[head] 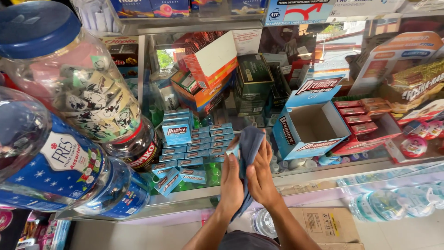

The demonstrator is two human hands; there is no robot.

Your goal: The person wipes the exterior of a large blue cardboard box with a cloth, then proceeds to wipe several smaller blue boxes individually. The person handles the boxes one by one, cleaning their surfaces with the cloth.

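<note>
Cloth (249, 143), blue-grey, being clamped between left hand (231, 178) and right hand (261, 178), both grips closed on it, over the glass shelf (323, 167) beside stacked blue boxes (189, 150); wiping calls for light strokes.

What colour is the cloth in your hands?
Dark greyish blue, plain. The cloth shows best in the head view, held between left hand and right hand.

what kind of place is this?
Likely a small shop counter. Stacks of small blue boxes lie under a glass counter top, big plastic sweet jars stand on it, and an open blue display carton sits beside the person's hands.
</note>
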